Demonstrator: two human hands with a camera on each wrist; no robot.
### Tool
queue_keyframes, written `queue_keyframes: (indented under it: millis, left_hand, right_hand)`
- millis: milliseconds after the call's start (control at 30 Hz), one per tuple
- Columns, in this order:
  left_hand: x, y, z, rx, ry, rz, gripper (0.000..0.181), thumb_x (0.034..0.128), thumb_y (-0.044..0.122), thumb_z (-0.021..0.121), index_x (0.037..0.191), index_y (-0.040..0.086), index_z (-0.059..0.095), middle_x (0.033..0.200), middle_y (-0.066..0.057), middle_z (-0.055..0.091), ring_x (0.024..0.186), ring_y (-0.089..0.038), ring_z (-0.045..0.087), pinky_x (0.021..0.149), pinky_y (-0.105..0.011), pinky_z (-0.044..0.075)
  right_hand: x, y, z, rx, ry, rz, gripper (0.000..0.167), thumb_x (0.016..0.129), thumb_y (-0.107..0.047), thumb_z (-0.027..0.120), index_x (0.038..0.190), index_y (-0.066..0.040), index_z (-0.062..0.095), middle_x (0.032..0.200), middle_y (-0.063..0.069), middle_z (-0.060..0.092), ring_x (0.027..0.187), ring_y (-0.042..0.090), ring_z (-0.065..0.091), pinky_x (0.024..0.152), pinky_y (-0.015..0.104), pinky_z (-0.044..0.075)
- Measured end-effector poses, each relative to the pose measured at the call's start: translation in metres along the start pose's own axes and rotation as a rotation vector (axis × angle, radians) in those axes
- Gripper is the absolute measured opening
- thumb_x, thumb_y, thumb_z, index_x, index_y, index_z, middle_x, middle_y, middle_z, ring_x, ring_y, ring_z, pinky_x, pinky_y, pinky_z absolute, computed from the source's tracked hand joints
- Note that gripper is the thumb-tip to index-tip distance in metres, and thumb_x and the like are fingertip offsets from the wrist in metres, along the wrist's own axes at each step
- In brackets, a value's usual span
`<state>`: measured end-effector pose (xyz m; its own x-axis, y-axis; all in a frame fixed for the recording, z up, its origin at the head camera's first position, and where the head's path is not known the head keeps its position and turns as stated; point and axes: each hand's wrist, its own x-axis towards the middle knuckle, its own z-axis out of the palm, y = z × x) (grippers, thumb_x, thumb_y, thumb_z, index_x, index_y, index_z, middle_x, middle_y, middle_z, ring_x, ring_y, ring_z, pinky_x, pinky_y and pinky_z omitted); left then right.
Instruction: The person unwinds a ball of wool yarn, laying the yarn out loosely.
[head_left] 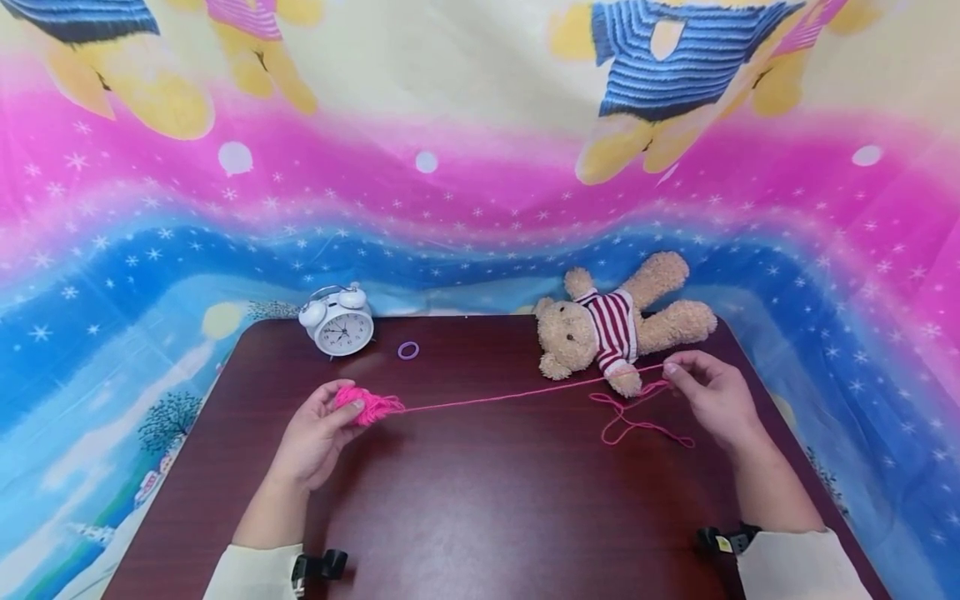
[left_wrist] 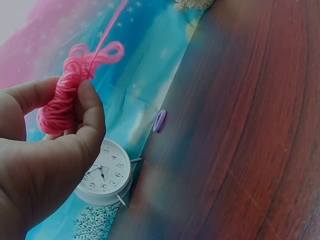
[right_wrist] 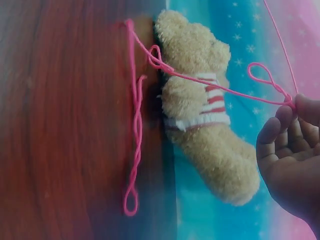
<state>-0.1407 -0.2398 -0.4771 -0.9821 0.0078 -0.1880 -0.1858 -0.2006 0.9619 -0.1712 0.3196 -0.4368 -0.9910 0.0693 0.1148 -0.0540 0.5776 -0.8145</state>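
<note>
My left hand grips a bundle of pink yarn between thumb and fingers, above the left side of the table. A single strand runs taut from the bundle across to my right hand. There the thumb and forefinger pinch the strand, as the right wrist view shows with the hand at its right edge. Past that pinch, a loose looped tail of yarn hangs down to the tabletop. In the left wrist view the wound bundle has small loops sticking out at its top.
A teddy bear in a striped shirt lies at the table's back right, close to my right hand. At the back left stands a white alarm clock, with a purple ring-shaped band beside it. A printed cloth hangs behind the dark table.
</note>
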Motion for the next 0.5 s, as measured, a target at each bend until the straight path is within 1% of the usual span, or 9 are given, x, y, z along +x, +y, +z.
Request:
queue_keyframes:
  millis: [67,167,300,400,500]
  left_hand:
    - [-0.001,0.000,-0.001,-0.011,0.002,0.004,0.044,0.1016,0.013,0.068,0.137,0.011,0.042,0.116,-0.001,0.064,0.099,-0.013,0.070,0.092,-0.030,0.058]
    - [-0.002,0.001,-0.003,-0.024,0.006,0.010,0.044,0.1014,0.011,0.068,0.137,0.010,0.042,0.115,-0.001,0.064,0.099,-0.013,0.071,0.091,-0.029,0.058]
    - [-0.003,0.003,-0.005,-0.024,0.013,0.017,0.043,0.1012,0.010,0.068,0.137,0.010,0.043,0.115,-0.001,0.064,0.099,-0.013,0.070,0.091,-0.029,0.058]
    - [-0.004,0.004,-0.007,-0.023,0.020,0.021,0.043,0.1012,0.009,0.068,0.136,0.011,0.043,0.115,0.001,0.064,0.098,-0.012,0.070,0.090,-0.028,0.058]
    - [-0.004,0.004,-0.010,-0.029,0.022,0.028,0.042,0.1011,0.009,0.068,0.135,0.010,0.044,0.115,0.002,0.065,0.097,-0.010,0.070,0.090,-0.028,0.058]
  right_hand:
    - [-0.001,0.004,-0.004,-0.003,0.004,0.012,0.038,0.104,-0.040,0.063,0.118,-0.004,0.068,0.098,0.013,0.070,0.084,0.016,0.068,0.068,0.027,0.055]
    - [-0.003,0.010,-0.010,-0.006,0.011,0.028,0.040,0.104,-0.041,0.062,0.119,-0.004,0.067,0.099,0.012,0.070,0.085,0.014,0.069,0.068,0.024,0.055]
    - [-0.005,0.017,-0.017,-0.004,0.023,0.034,0.041,0.104,-0.040,0.063,0.120,-0.003,0.066,0.097,0.004,0.071,0.083,0.008,0.069,0.070,0.022,0.056]
    - [-0.006,0.023,-0.022,0.016,0.031,0.033,0.040,0.104,-0.038,0.063,0.120,0.000,0.066,0.093,-0.002,0.071,0.082,0.006,0.068,0.071,0.020,0.056]
    - [-0.006,0.029,-0.025,0.037,0.042,0.034,0.039,0.104,-0.035,0.064,0.119,0.001,0.065,0.092,-0.003,0.071,0.081,0.008,0.068,0.070,0.019,0.056]
